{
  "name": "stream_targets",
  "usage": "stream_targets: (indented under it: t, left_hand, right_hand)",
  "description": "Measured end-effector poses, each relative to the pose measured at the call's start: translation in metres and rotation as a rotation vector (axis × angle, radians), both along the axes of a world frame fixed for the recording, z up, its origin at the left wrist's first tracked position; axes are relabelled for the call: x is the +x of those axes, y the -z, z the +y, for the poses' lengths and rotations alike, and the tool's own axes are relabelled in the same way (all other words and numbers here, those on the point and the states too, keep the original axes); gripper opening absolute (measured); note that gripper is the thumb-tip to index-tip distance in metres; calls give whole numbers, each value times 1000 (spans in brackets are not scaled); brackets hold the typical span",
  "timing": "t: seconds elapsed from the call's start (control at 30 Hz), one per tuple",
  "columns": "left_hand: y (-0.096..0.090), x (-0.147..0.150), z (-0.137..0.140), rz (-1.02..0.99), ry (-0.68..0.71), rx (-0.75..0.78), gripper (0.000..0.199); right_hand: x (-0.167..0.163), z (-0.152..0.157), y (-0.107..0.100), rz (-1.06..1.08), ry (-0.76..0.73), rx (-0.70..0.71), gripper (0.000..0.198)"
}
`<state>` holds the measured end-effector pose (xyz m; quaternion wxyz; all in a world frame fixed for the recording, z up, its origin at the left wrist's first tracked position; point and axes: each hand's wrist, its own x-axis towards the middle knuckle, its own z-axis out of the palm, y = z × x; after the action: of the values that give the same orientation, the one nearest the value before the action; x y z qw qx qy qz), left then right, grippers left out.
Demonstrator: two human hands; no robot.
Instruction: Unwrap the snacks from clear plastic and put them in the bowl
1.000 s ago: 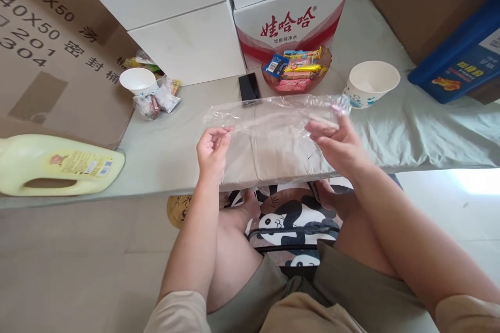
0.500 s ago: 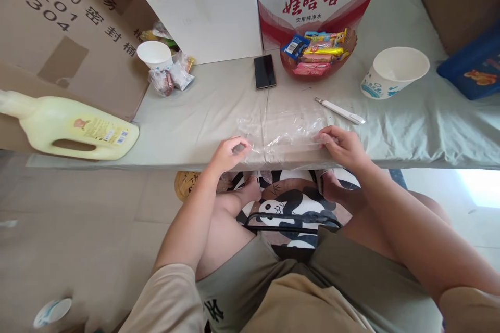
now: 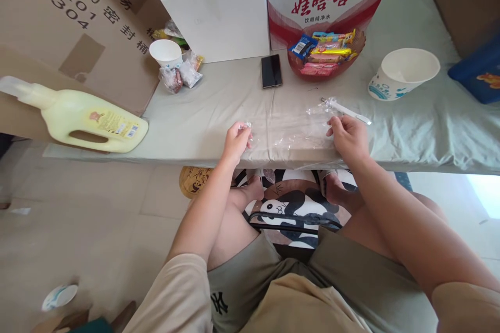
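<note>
A clear plastic bag or film stretches between my two hands, just above the cloth-covered table. My left hand pinches its left end, fingers closed. At the other end, my right hand is closed on the right side of the plastic. A crumpled part of the film stands up by the right fingers and covers the near tip of a white utility knife. Whether the plastic is a bag or a flat sheet, I cannot tell.
Behind the plastic lie a phone and a red bowl of wrapped snacks. A paper tub stands to the right. On the left are a yellow detergent bottle, a paper cup and a large cardboard box.
The plastic is spread wider and its right part has lifted toward the utility knife. My left hand has turned and closed more tightly. The whole view has shifted slightly.
</note>
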<state>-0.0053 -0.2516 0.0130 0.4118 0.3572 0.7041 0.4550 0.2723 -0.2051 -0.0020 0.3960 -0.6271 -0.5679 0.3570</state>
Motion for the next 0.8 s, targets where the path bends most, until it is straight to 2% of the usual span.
stream_targets:
  t: [0.1, 0.23, 0.37, 0.47, 0.6, 0.63, 0.73, 0.8]
  left_hand:
    - [-1, 4, -2, 18, -14, -36, 16]
    - [-3, 7, 0, -40, 13, -61, 14]
    - [-1, 6, 0, -27, -27, -41, 11]
    - [7, 0, -3, 178, 0, -19, 8]
    - [16, -10, -4, 643, 65, -90, 8]
    - [16, -11, -3, 723, 78, -113, 7]
    - [15, -12, 2, 816, 104, -179, 7]
    - [14, -10, 6, 843, 107, -208, 11]
  right_hand:
    - [0, -2, -8, -143, -15, -38, 26]
    - [1, -4, -16, -131, -45, -164, 29]
    - [4, 0, -15, -180, -39, -164, 32]
    - [6, 7, -11, -268, -54, -123, 35]
    - [5, 13, -7, -490, -67, -106, 32]
    - [5, 14, -6, -519, -73, -102, 37]
    - [5, 15, -2, -544, -106, -63, 61]
    - [7, 15, 1, -581, -112, -40, 68]
